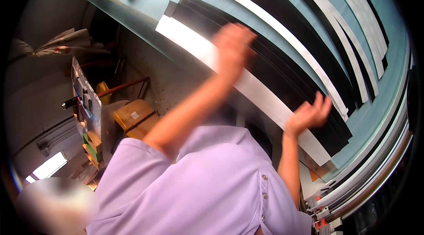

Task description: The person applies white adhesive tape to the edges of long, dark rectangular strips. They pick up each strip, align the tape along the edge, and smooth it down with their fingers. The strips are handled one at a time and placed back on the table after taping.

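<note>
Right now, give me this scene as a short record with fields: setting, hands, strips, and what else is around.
setting: long blue-green table seen from above, tilted view
strips: long black strips and white strips lying side by side along the table
left hand: raised over the strips, motion-blurred, holds nothing that shows
right hand: open, fingers curled, raised over the strips, empty
clothing: lilac shirt with buttons
nearby: cardboard boxes on the floor to the left

Long pale blue-green bench [388, 80] sweeping across upper right, metal rails along its near edge. Grey concrete floor [163, 80] beneath. Cardboard boxes [132, 115] by a cluttered rack [86, 107] at left. Bright window [48, 166] lower left.
</note>
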### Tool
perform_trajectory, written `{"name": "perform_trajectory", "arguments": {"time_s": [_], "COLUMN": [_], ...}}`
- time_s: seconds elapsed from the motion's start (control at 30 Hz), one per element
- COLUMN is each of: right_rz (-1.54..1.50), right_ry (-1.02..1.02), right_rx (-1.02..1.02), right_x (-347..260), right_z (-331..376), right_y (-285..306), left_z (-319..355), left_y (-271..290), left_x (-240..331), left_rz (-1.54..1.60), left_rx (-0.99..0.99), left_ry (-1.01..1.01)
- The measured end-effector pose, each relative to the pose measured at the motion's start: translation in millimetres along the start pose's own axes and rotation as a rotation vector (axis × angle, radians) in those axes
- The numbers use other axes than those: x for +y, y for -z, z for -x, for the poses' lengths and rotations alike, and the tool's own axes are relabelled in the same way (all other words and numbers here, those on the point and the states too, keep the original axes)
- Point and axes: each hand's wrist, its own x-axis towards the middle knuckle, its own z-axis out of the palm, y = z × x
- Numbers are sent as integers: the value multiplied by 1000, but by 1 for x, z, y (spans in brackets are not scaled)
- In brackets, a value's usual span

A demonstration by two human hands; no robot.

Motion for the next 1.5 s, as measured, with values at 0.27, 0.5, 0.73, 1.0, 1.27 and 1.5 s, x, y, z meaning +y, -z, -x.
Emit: {"name": "perform_trajectory", "arguments": {"time_s": [0.27,0.5,0.73,1.0,1.27,1.5], "right_rz": [219,591,569,555,501,-107], "right_ry": [-118,-376,-419,-460,-621,-33], "right_rx": [-207,-171,-180,-222,15,-193], "right_x": [-6,175,221,220,221,134], "right_z": [5,72,91,92,86,-60], "right_y": [-18,57,76,82,68,32], "left_z": [15,-15,-36,-42,-36,6], "left_y": [-40,-8,20,28,43,-11], "left_x": [33,-73,-176,-236,-292,-54], "left_rz": [-210,-421,-497,-550,-785,-62], "left_rx": [-373,-335,-240,-188,259,-194], "left_ry": [265,408,458,447,484,70]}}
